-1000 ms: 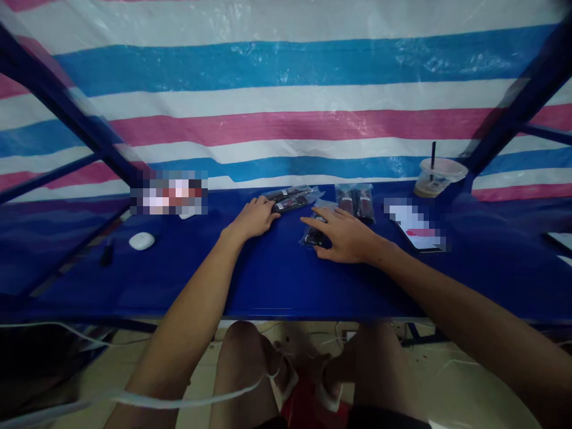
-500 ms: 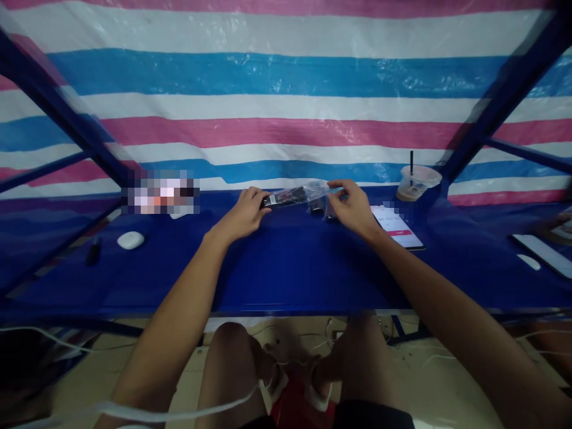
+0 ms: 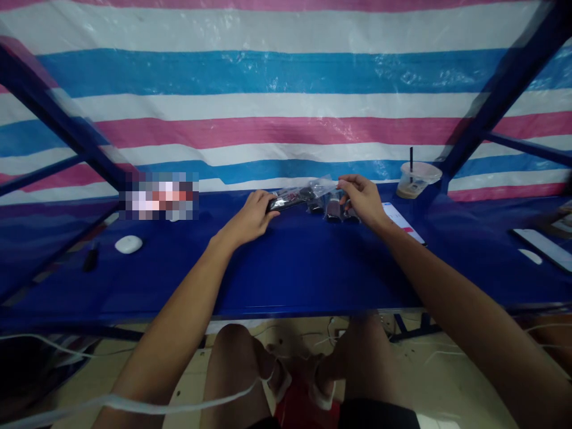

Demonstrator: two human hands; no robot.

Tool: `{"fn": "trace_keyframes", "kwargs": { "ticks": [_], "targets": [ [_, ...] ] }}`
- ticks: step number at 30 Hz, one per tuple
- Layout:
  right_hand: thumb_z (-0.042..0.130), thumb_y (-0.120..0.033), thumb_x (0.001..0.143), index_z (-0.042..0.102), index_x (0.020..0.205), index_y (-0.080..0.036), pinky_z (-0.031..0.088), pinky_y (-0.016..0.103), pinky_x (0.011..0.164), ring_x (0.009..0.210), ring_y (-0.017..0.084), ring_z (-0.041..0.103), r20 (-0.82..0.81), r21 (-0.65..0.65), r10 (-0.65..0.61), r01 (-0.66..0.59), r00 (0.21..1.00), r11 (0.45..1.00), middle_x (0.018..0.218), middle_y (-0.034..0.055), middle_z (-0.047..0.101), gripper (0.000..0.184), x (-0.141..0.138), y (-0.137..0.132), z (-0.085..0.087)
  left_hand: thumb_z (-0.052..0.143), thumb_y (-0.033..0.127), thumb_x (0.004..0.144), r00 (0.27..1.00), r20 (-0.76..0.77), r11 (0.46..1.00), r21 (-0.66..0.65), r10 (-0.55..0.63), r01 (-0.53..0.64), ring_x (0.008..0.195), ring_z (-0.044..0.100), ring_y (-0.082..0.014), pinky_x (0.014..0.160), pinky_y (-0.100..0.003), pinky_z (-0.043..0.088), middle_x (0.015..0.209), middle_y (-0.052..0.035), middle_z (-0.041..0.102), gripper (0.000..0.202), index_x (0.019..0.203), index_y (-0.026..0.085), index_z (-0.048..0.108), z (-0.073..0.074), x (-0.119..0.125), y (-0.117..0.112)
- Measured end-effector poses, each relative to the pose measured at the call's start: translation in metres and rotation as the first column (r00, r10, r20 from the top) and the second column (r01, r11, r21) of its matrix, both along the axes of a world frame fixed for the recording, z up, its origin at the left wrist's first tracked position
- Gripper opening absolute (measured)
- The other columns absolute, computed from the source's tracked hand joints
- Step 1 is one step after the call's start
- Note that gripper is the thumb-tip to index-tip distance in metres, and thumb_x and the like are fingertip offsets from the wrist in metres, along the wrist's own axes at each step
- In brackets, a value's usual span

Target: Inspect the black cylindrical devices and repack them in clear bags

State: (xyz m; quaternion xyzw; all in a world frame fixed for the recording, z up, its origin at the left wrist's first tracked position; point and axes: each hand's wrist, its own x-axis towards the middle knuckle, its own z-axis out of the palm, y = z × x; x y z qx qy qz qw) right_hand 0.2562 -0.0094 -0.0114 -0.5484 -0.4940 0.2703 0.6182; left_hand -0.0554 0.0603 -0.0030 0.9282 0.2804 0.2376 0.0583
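Note:
Between my hands is a slim black item in a clear plastic bag (image 3: 292,196), with a whitish label patch near its left end. My left hand (image 3: 255,215) is closed round that left end, thumb below and fingers above. My right hand (image 3: 360,196) pinches the loose clear end of the bag at upper right. Just below and behind the bag, several small dark items in clear wrapping (image 3: 333,211) lie on the blue table (image 3: 277,268); my right fingers partly hide the rightmost one. What the black item is, I cannot make out.
Right of my right hand lies a lit phone (image 3: 402,223), with a plastic cup and straw (image 3: 413,179) behind it. A white rounded case (image 3: 128,244) and a small black object (image 3: 90,257) are at left. Another phone (image 3: 543,247) lies far right. Blue frame bars slope at both sides.
My right hand has moved slightly right, and the bag's clear end is drawn out with it. More of the small wrapped items now shows beneath. My left hand keeps its grip, shifted slightly right and down.

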Motion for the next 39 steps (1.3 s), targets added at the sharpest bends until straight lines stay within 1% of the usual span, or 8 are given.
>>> {"fn": "trace_keyframes", "kwargs": {
  "ticks": [7, 11, 14, 20, 26, 31, 33, 39],
  "targets": [
    [0.072, -0.044, 0.092, 0.076, 0.093, -0.019, 0.047, 0.031, 0.058, 0.059, 0.014, 0.052, 0.141, -0.005, 0.019, -0.019, 0.99, 1.0, 0.072, 0.0013, 0.062, 0.025, -0.002, -0.003, -0.004, 0.052, 0.039, 0.107, 0.999, 0.0, 0.999, -0.001, -0.049, 0.049, 0.126, 0.053, -0.0333, 0.114, -0.055, 0.046, 0.132, -0.0167, 0.053, 0.04, 0.14, 0.017, 0.052, -0.003, 0.009, -0.006],
    [0.076, -0.036, 0.089, 0.081, 0.091, -0.021, 0.051, 0.036, 0.074, 0.075, 0.017, 0.054, 0.354, 0.242, -0.168, 0.084, 0.92, 0.967, 0.088, 0.0044, 0.061, 0.016, 0.004, -0.005, -0.003, 0.053, 0.038, 0.107, 0.998, -0.009, 0.998, 0.007, -0.056, 0.056, 0.126, 0.053, -0.0339, 0.114, -0.056, 0.047, 0.132, -0.0175, 0.053, 0.04, 0.139, 0.015, 0.052, -0.005, 0.011, -0.006],
    [0.072, -0.038, 0.093, 0.082, 0.093, -0.022, 0.051, 0.036, 0.075, 0.082, 0.019, 0.06, 0.395, 0.313, -0.09, -0.042, 0.914, 0.949, 0.098, 0.0073, 0.067, 0.018, 0.009, -0.009, 0.001, 0.053, 0.038, 0.107, 0.999, -0.009, 0.998, 0.023, -0.054, 0.054, 0.125, 0.054, -0.0341, 0.114, -0.057, 0.047, 0.133, -0.0178, 0.053, 0.04, 0.139, 0.015, 0.051, -0.004, 0.01, -0.006],
    [0.063, -0.059, 0.097, 0.083, 0.101, -0.021, 0.042, 0.03, 0.054, 0.049, 0.011, 0.049, 0.206, 0.063, 0.229, -0.247, 0.951, 0.967, 0.089, 0.0057, 0.078, 0.043, 0.011, -0.015, 0.006, 0.052, 0.038, 0.108, 0.998, 0.005, 0.998, 0.034, -0.057, 0.057, 0.13, 0.053, -0.0349, 0.115, -0.056, 0.047, 0.137, -0.0185, 0.052, 0.04, 0.141, 0.016, 0.051, -0.002, 0.009, -0.008],
    [0.055, -0.074, 0.097, 0.086, 0.1, -0.017, 0.043, 0.029, 0.054, 0.045, 0.016, 0.056, 0.167, -0.138, 0.351, -0.331, 0.921, 0.934, 0.044, 0.0017, 0.057, 0.065, 0.019, -0.013, 0.006, 0.052, 0.038, 0.107, 0.994, -0.002, 0.992, 0.056, -0.112, 0.112, 0.129, 0.053, -0.0348, 0.114, -0.056, 0.048, 0.136, -0.0179, 0.052, 0.04, 0.14, 0.017, 0.051, -0.004, 0.011, -0.008],
    [0.057, -0.075, 0.095, 0.084, 0.096, -0.018, 0.041, 0.029, 0.044, 0.042, 0.012, 0.054, -0.059, -0.181, 0.41, -0.414, 0.91, 0.892, 0.085, 0.0117, 0.081, 0.063, 0.02, -0.007, 0.004, 0.05, 0.041, 0.108, 0.996, -0.007, 0.995, 0.043, -0.087, 0.087, 0.131, 0.053, -0.0354, 0.114, -0.056, 0.048, 0.138, -0.0187, 0.052, 0.043, 0.143, 0.016, 0.051, -0.004, 0.01, -0.008],
    [0.056, -0.075, 0.095, 0.083, 0.095, -0.019, 0.042, 0.029, 0.042, 0.041, 0.01, 0.054, -0.137, -0.177, 0.425, -0.444, 0.895, 0.878, 0.111, 0.0139, 0.082, 0.063, 0.018, -0.006, 0.003, 0.051, 0.043, 0.108, 0.997, -0.002, 0.996, 0.047, -0.082, 0.082, 0.131, 0.053, -0.0354, 0.114, -0.057, 0.048, 0.138, -0.0185, 0.052, 0.044, 0.143, 0.016, 0.051, -0.004, 0.01, -0.008],
    [0.061, -0.067, 0.097, 0.082, 0.101, -0.021, 0.044, 0.027, 0.038, 0.042, 0.008, 0.052, -0.223, -0.195, 0.398, -0.441, 0.89, 0.876, 0.128, 0.013, 0.078, 0.051, 0.012, -0.007, 0.002, 0.055, 0.046, 0.107, 0.994, 0.0, 0.993, 0.051, -0.108, 0.108, 0.127, 0.057, -0.0332, 0.111, -0.054, 0.05, 0.135, -0.0162, 0.055, 0.045, 0.143, 0.02, 0.052, -0.006, 0.01, -0.003]
  ]
}}
